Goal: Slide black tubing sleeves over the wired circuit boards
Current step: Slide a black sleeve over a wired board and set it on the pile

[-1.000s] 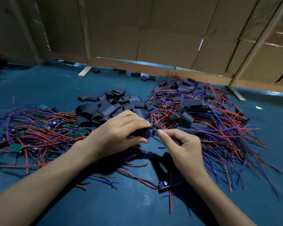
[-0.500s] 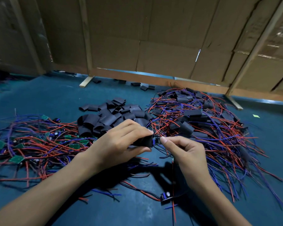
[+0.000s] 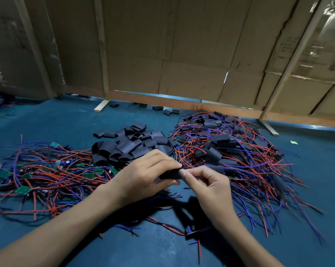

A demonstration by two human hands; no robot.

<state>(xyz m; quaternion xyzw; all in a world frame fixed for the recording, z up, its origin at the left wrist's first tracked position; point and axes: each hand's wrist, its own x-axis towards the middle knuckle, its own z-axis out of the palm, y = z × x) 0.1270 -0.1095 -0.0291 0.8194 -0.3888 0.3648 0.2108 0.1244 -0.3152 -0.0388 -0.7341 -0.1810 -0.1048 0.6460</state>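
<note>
At frame centre, the left hand (image 3: 143, 178) grips a black sleeve (image 3: 171, 174), long axis left-right, open end facing the right hand (image 3: 211, 186), whose fingertips pinch at its mouth.

Left hand (image 3: 143, 178) reaching in from lower left on a bare forearm, back of hand up, fingers curled over and thumb underneath, pinching something dark at the fingertips. Right hand (image 3: 211, 186) coming up from lower right, wrist bent, knuckles toward the camera, thumb and forefinger pinched together just beside the left fingertips, remaining fingers loosely curled. Both hands meeting at centre, raised above the table, forearms converging
</note>
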